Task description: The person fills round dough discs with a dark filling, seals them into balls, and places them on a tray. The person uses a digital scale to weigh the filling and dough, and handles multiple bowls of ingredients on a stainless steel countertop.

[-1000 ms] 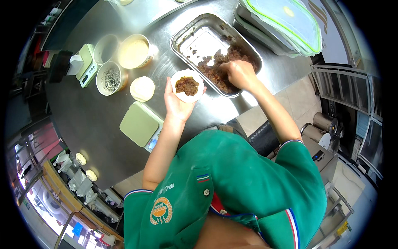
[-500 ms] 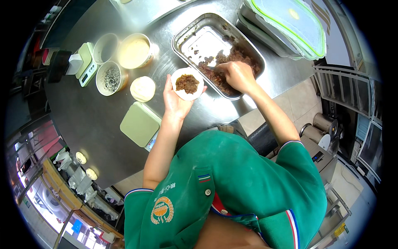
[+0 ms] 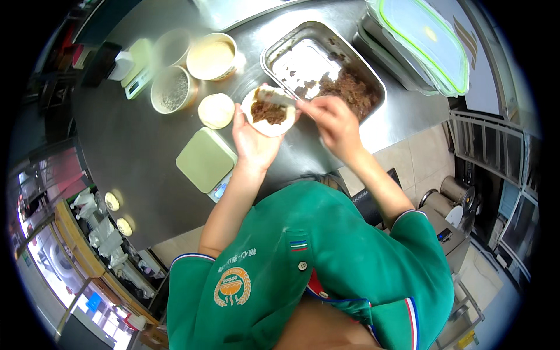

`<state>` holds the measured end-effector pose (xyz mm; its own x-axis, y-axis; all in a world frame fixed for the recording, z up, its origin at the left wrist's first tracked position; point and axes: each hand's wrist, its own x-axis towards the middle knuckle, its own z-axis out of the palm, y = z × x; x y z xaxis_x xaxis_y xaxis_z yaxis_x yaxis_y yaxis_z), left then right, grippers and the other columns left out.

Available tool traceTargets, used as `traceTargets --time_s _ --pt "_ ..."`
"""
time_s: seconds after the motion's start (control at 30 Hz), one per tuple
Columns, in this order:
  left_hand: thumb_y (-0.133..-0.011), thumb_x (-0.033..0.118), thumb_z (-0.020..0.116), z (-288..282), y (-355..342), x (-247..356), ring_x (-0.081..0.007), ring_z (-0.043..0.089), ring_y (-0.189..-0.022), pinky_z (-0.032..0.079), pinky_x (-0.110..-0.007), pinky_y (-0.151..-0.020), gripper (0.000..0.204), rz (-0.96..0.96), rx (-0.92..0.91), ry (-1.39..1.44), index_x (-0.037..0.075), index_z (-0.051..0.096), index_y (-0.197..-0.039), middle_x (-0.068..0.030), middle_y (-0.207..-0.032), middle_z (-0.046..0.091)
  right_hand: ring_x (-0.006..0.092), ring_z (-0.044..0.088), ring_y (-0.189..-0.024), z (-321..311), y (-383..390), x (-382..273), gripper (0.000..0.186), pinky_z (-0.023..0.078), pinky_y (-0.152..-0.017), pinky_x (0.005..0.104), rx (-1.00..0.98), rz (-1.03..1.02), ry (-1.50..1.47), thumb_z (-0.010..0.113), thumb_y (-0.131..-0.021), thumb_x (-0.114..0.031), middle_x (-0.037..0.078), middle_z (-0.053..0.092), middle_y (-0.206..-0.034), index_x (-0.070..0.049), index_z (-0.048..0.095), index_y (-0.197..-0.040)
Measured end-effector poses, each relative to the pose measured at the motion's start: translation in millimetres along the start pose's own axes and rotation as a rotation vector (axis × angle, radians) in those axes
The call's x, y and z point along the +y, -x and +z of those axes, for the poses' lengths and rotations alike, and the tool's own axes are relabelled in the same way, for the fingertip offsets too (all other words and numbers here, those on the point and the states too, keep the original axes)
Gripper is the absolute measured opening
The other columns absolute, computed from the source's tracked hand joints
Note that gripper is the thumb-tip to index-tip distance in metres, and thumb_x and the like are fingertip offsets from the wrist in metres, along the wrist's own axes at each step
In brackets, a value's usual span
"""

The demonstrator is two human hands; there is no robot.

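My left hand [image 3: 254,144] is closed around the underside of a round white dough wrapper [image 3: 274,127] with brown chunky filling [image 3: 268,114] at its middle. My right hand [image 3: 335,125] grips a metal spatula [image 3: 282,100], whose flat blade lies over the filling in the wrapper. Just behind both hands is a steel tray [image 3: 274,44] of dark filling [image 3: 356,96], heaped toward its right end. Left of my left hand lies a round piece of pale dough [image 3: 216,109], and below that a green-topped digital scale [image 3: 204,158].
Steel table [image 3: 128,163]. At back left: a cup of pale mixture [image 3: 211,55], a speckled cup [image 3: 172,88], another cup [image 3: 172,44], a second scale [image 3: 139,55]. Stacked lidded containers [image 3: 420,44] stand at back right; two small round pieces [image 3: 112,201] at left; pots [image 3: 458,189] beyond the table's right side.
My right hand has come out of the tray leftward, bringing the spatula blade onto the filled wrapper. My left hand has stayed under it, shifting slightly. The whole view has shifted a little.
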<state>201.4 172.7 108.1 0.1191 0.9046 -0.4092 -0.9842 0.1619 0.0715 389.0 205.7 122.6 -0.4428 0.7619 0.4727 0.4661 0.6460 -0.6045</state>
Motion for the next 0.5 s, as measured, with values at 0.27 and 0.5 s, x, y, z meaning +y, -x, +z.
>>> traceTargets --time_s 0.27,0.5 --pt "-0.101 0.045 0.032 -2.1 40.2 39.8 -0.0433 0.037 -0.133 0.027 -0.062 -0.112 0.057 0.129 -0.01 -0.066 0.006 0.039 -0.142 -0.022 -0.14 0.044 0.0219 0.06 -0.069 2.9 18.0 -32.6 0.04 0.048 -0.057 0.031 -0.094 -0.183 0.12 0.064 -0.074 0.003 0.009 0.062 -0.087 -0.011 0.069 -0.111" --pt "-0.099 0.045 0.04 -23.4 85.1 75.8 -0.0441 0.039 -0.133 0.029 -0.055 -0.112 0.059 0.106 -0.059 -0.005 0.004 0.041 -0.141 -0.022 -0.14 0.045 0.005 0.057 -0.058 54.6 -10.6 -85.0 0.01 0.042 -0.052 0.0198 -0.392 0.784 -0.854 0.061 -0.093 -0.007 0.001 0.062 -0.066 0.002 0.064 -0.089"
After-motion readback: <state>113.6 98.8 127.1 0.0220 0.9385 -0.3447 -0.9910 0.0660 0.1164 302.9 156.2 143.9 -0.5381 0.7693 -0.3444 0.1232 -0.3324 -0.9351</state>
